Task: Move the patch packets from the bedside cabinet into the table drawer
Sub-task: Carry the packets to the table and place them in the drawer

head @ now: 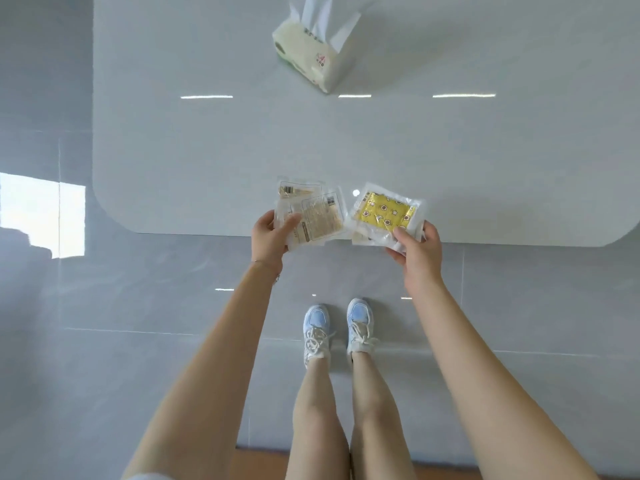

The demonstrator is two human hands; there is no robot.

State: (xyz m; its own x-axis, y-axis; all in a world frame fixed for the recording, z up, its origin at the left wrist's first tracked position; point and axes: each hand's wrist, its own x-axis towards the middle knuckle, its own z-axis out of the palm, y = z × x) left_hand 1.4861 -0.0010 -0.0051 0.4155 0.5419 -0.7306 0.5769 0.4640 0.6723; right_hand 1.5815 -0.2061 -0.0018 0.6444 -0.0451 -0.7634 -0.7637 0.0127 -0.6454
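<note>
Patch packets with pale labels are gripped in your left hand, and the yellow packet is pinched in your right hand, side by side just over the near edge of the desk. Both hands are equally near it. No drawer shows. A tissue pack sits far back; grey floor below

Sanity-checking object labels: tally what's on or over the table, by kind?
Yellow-faced patch packet, in right hand: 1
Label-side-up patch packets, in left hand: 2 visible
Tissue pack: 1
Total: 4; stacked packets may hide more.
</note>
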